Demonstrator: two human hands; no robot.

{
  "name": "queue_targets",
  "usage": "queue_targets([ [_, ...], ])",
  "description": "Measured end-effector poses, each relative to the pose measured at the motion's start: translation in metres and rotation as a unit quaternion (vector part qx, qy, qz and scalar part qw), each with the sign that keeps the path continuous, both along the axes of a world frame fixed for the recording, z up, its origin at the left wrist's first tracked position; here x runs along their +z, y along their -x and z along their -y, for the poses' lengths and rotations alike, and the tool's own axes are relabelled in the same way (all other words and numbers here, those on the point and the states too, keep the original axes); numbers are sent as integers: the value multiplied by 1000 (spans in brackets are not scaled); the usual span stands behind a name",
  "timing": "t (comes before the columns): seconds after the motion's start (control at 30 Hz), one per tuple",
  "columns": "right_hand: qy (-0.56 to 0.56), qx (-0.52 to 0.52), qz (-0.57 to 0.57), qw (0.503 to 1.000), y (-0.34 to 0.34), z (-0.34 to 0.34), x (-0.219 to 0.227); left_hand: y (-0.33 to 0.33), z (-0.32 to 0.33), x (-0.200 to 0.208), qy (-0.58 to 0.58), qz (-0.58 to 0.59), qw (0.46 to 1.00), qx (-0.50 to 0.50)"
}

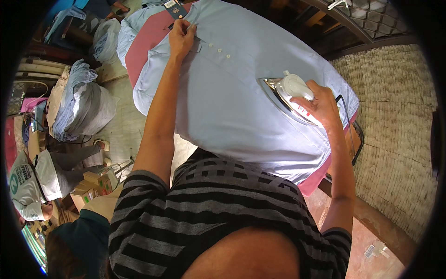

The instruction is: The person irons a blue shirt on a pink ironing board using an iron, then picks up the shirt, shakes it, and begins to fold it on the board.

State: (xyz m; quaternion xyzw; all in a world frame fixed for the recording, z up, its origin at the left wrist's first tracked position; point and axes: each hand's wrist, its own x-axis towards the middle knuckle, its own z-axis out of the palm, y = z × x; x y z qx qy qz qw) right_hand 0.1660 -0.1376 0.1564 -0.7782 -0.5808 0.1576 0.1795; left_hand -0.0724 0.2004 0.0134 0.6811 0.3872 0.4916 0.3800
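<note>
A pink-red board (139,53) is largely covered by a light blue shirt (232,86); bare strips are left at the board's left end and near right corner. The shirt is spread over the middle and draped past the near edge, and creases are shown toward the right end. On the floor, off the left end, a bundle (86,111) of clothes, partly wrapped in clear plastic, is set down. A white iron (292,93) is rested on the shirt toward the right end, its tip pointed to the far left. Its handle is gripped by the right hand (320,102). At the far left edge, the shirt is pinched by the closed fingers of the left hand (182,39). Just beyond, a dark tag (175,9) is seen. Between the hands, 3 pale buttons (219,49) are lined up in a row.
</note>
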Motion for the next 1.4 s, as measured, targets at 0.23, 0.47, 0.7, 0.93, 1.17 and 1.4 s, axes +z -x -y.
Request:
queue_targets([
  [0.23, 27, 2, 35, 999, 6, -60, 0, 16, -12, -2, -77, -111, 980, -148],
  [0.47, -20, 55, 39, 998, 19, -123, -4, 15, -11, 2, 13, 7, 992, -123],
  [0.7, -40, 71, 56, 995, 35, -186, -6, 24, -18, 5, 49, -27, 986, -158],
  [0.93, 16, 31, 37, 999, 52, -215, 7, 24, -19, -2, -107, -76, 980, -150],
  [1.17, 24, 81, 4, 996, 27, -189, 2, 21, -16, 4, -90, -84, 984, -127],
  [1.4, -26, 173, 42, 984, 34, -226, -1, 21, -24, 1, -86, -77, 985, -130],
])
